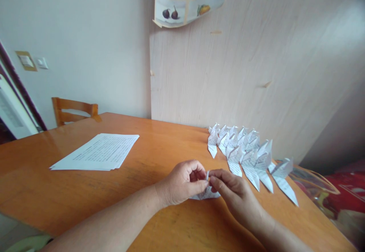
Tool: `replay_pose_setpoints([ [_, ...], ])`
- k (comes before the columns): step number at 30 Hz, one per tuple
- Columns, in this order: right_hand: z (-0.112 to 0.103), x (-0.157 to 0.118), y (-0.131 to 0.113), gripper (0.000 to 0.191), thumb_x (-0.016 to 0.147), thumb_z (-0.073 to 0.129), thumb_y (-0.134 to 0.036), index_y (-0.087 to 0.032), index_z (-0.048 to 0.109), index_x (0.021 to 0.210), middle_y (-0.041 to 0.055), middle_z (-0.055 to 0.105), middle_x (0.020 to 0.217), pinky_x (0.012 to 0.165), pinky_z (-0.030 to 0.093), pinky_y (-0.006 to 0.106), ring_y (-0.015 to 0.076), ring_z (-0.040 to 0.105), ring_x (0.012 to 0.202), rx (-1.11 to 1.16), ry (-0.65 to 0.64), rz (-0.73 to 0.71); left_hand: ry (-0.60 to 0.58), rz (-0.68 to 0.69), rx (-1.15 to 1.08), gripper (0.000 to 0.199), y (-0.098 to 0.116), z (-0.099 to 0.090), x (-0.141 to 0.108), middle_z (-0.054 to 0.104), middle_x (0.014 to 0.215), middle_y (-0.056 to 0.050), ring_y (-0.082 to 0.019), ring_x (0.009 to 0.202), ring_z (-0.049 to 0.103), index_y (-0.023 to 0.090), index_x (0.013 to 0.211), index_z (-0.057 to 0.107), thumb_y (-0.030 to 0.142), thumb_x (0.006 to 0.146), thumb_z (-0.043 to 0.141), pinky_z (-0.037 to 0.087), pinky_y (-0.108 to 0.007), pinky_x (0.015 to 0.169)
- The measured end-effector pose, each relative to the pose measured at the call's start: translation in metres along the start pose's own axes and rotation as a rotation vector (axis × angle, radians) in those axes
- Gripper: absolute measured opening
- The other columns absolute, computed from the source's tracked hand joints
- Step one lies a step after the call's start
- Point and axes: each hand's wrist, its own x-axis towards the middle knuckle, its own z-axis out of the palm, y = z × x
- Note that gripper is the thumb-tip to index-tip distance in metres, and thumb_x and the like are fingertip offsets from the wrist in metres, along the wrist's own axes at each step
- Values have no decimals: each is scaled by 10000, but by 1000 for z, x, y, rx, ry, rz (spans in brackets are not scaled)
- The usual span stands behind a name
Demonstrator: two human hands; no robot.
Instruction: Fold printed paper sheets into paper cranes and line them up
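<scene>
A folded piece of printed paper (209, 193) is between my hands, low over the near middle of the wooden table. My left hand (185, 181) pinches it from the left, thumb and fingers closed near its upright tip. From the right, my right hand (235, 191) pinches at the same tip with thumb and forefinger. Much of the paper is hidden behind my fingers. Several finished-looking folded paper figures (251, 164) with raised points stand in rows just beyond my right hand.
A stack of printed sheets (95, 152) lies at the left of the wooden table (159, 145). A wooden chair (74, 109) stands behind the far left edge. The wall panel (199, 80) borders the back, and red bags (342, 191) sit past the right edge.
</scene>
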Motion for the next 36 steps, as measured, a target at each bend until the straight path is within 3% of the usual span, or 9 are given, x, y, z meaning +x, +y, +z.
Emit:
replay_pose_setpoints([
  [7, 4, 4, 3, 309, 927, 620, -440, -229, 664, 1148, 29, 693, 919, 681, 449, 285, 159, 577, 758, 141, 43, 40, -13, 27, -19, 151, 3, -1, 1, 573, 791, 1, -102, 692, 501, 150, 871, 593, 263, 817, 677, 416, -215, 607],
  [12, 7, 8, 2, 270, 895, 657, -462, -198, 703, 930, 17, 661, 806, 684, 440, 282, 147, 549, 724, 187, 24, 49, -17, 9, -15, 162, 5, -3, 1, 592, 776, -2, -102, 678, 509, 143, 877, 609, 262, 804, 692, 424, -216, 604],
  [19, 10, 12, 5, 285, 887, 659, -475, -191, 653, 862, -8, 594, 739, 642, 424, 273, 134, 519, 672, 202, 58, 48, -18, 10, -22, 146, 4, -5, 3, 578, 786, 4, -105, 687, 507, 141, 888, 608, 254, 814, 662, 407, -217, 598],
  [26, 4, 11, 3, 238, 929, 604, -424, -196, 667, 904, 32, 638, 820, 692, 452, 301, 175, 572, 763, -66, 27, -29, 11, 72, 112, 79, 5, -7, 3, 549, 742, 11, -113, 675, 488, 154, 844, 603, 231, 851, 585, 394, -228, 604],
  [30, -1, 12, 4, 224, 928, 601, -384, -202, 662, 812, 29, 608, 800, 663, 437, 294, 174, 566, 743, -279, 30, -68, 60, 129, 264, 79, 4, -11, 5, 579, 753, 4, -129, 699, 518, 167, 813, 617, 211, 855, 566, 406, -242, 640],
  [36, -4, 13, 5, 236, 945, 567, -372, -205, 657, 806, 22, 601, 769, 646, 419, 293, 173, 548, 714, -345, 58, -101, 94, 80, 451, 60, -5, -14, 10, 618, 744, 14, -138, 696, 540, 186, 779, 633, 220, 826, 617, 399, -242, 639],
])
